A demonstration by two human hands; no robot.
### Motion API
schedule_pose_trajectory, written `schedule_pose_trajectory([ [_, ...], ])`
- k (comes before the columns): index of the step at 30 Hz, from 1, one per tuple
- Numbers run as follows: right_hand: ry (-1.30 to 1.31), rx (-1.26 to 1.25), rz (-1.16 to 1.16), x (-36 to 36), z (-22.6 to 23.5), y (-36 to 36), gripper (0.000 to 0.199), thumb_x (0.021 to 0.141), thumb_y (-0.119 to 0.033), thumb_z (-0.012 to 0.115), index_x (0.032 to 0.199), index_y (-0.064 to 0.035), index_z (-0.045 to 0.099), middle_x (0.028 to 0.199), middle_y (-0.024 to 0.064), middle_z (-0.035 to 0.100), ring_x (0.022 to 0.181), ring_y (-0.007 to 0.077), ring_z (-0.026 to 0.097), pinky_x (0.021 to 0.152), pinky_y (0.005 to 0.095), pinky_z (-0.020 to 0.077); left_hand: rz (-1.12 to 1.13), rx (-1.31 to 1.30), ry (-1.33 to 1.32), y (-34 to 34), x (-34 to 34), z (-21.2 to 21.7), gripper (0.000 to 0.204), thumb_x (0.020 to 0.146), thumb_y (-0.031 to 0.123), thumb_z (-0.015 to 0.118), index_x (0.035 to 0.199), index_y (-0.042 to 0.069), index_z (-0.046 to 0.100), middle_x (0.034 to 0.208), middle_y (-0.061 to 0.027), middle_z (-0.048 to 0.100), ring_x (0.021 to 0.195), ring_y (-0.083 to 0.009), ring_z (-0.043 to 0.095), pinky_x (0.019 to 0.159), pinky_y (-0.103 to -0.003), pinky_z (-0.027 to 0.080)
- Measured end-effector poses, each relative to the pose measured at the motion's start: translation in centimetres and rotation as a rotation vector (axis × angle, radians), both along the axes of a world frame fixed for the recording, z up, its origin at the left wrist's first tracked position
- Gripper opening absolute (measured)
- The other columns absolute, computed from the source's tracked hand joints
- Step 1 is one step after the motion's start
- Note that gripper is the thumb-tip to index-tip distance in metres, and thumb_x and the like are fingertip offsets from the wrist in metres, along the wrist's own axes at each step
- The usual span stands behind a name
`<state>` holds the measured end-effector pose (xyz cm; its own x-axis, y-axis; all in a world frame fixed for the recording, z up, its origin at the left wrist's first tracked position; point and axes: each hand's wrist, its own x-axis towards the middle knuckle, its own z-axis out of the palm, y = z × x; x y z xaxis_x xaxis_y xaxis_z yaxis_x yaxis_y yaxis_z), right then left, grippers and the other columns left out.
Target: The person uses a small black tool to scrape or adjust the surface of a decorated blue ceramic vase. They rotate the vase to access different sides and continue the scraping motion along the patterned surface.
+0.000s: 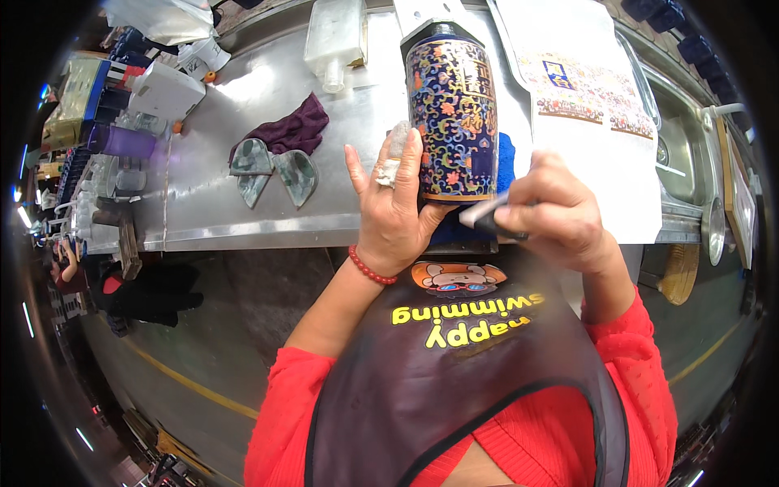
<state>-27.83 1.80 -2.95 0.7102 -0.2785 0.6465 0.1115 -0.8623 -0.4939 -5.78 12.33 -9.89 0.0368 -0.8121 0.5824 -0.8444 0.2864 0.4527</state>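
Tall dark-blue cylindrical container with multicoloured floral patterning [452, 122]: it is appearing to lie lengthwise in front of you at the near edge of the silver metal table [215, 215], its gold-rimmed near end pointing towards your apron.
Your bare left hand [391, 215]: you are spreading its fingers along the container's left side, the thumb reaching towards the near end; it is steadying rather than wrapping round. Something pale is showing at the fingers, too unclear to tell.
Your bare right hand [564, 213]: you are curling its fingers closed round a small tool with a flat white end and dark handle [479, 213], blurred, just beside the near rim.
Bright blue cloth [506, 161]: it is showing at the container's right side, partly hidden.
Step in hand: you are probably working or checking the near rim with the tool; whether its tip is touching, you cannot tell from here.
Next move: judging by this pose, it is calling for a firm left-hand brace and a light, flat tool angle, sparing the printed surface from scratches.
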Motion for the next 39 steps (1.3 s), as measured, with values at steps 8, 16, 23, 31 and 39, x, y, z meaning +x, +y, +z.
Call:
schedule_pose_trajectory([
  [8,0.049,-0.059,-0.065,0.2,0.7,0.2,0.023,0.064,-0.006,0.079,0.086,-0.0101,0.071,0.086,0.0013,0.060,0.073,0.0196,0.056,0.072,0.0373,0.0417,0.026,0.093,-0.066,0.3,0.2,0.8,0.094,0.093,0.058,0.065,0.154,-0.006,0.034,0.150,-0.0238,0.048,0.144,-0.0435,0.038,0.114,-0.076,0.004],
  [16,0.054,-0.135,-0.089,0.5,1.1,0.5,0.017,0.070,-0.013,0.073,0.087,-0.0125,0.071,0.083,-0.0014,0.056,0.075,0.0172,0.056,0.075,0.0377,0.0422,0.060,0.068,-0.118,-0.1,0.0,0.7,0.094,0.092,0.060,0.063,0.153,-0.007,0.037,0.149,-0.0217,0.050,0.145,-0.0425,0.038,0.114,-0.076,0.007],
  [23,0.161,-0.189,-0.011,0.4,1.3,0.5,0.018,0.073,-0.017,0.071,0.091,-0.0123,0.073,0.088,0.0001,0.060,0.074,0.0185,0.056,0.076,0.0387,0.0418,0.030,0.107,-0.077,0.1,0.3,0.6,0.095,0.093,0.059,0.064,0.154,-0.007,0.035,0.151,-0.0218,0.048,0.146,-0.0438,0.036,0.114,-0.076,0.007],
  [31,0.104,-0.216,-0.033,0.5,-0.1,0.2,0.016,0.072,-0.013,0.075,0.087,-0.0104,0.071,0.085,0.0004,0.059,0.074,0.0190,0.054,0.078,0.0390,0.0413,0.046,0.052,-0.136,0.0,0.0,1.3,0.095,0.089,0.059,0.068,0.155,-0.001,0.037,0.152,-0.0173,0.049,0.146,-0.0432,0.035,0.114,-0.075,0.005],
  [39,0.037,-0.151,-0.053,0.2,0.3,0.3,0.020,0.069,-0.009,0.077,0.088,-0.0095,0.072,0.085,0.0014,0.060,0.072,0.0197,0.055,0.072,0.0380,0.0406,-0.078,0.144,0.020,0.1,1.2,1.2,0.097,0.094,0.062,0.061,0.156,-0.007,0.031,0.153,-0.0259,0.045,0.147,-0.0464,0.033,0.118,-0.069,0.005],
])
